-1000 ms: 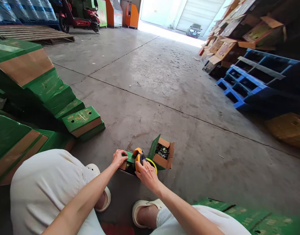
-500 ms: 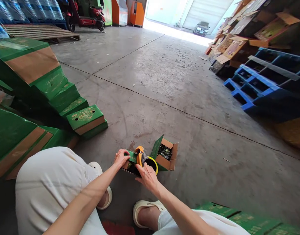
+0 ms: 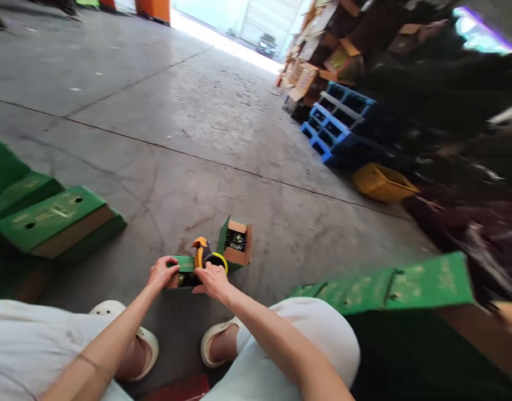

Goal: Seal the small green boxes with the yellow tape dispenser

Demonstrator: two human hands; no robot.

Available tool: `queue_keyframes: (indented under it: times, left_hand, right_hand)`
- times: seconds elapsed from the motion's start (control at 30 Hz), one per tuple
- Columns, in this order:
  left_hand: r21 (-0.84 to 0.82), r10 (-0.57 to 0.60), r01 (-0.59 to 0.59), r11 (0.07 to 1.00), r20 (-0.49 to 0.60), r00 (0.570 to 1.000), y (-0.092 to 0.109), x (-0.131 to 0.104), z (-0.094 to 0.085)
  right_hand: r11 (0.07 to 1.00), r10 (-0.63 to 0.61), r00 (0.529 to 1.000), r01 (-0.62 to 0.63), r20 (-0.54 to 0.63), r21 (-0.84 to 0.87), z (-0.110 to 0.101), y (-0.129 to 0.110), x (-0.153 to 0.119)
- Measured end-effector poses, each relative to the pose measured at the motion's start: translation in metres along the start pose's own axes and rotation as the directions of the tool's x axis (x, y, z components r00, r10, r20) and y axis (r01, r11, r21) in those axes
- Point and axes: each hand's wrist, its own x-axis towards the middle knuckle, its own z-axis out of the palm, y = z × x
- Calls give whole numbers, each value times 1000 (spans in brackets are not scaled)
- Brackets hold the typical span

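Observation:
On the floor between my feet stands a small green carton (image 3: 186, 262), its inside partly showing with dark contents. My left hand (image 3: 161, 274) grips the carton's left end, fingers bent over the green flap. My right hand (image 3: 214, 280) is closed on a tape dispenser (image 3: 200, 255) with an orange-yellow and black body and a yellow-rimmed roll. The dispenser is over the right part of the carton; its contact with the flap is hidden. Just to the right, a second green carton (image 3: 247, 248) stands with flaps up, dark shiny-wrapped items (image 3: 235, 240) inside.
Green cartons (image 3: 51, 220) are stacked at left, and a row of larger green cartons (image 3: 423, 281) stands by my right knee. Farther right are a yellow crate (image 3: 381, 182), blue pallets (image 3: 329, 125) and a heap of cardboard boxes (image 3: 306, 78). Concrete floor (image 3: 222, 161) stretches ahead.
My view has swung to the right, bringing the right-hand green cartons and yellow crate into sight. Both hands stay at the carton; the tape dispenser is tilted slightly differently.

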Motion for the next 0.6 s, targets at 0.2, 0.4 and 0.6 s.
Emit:
queue_keyframes:
  times: [0.2, 0.4, 0.6]
  left_hand:
    - [230, 146, -137, 964, -23, 989, -15, -3, 7]
    - [480, 354, -373, 794, 135, 926, -1, -31, 6]
    - [524, 447, -497, 691, 230, 864, -2, -33, 7]
  right_hand:
    - [988, 90, 996, -93, 28, 126, 4, 6, 9]
    - [998, 8, 999, -11, 41, 62, -4, 13, 21]
    - [999, -42, 999, 42, -15, -20, -9, 18, 33]
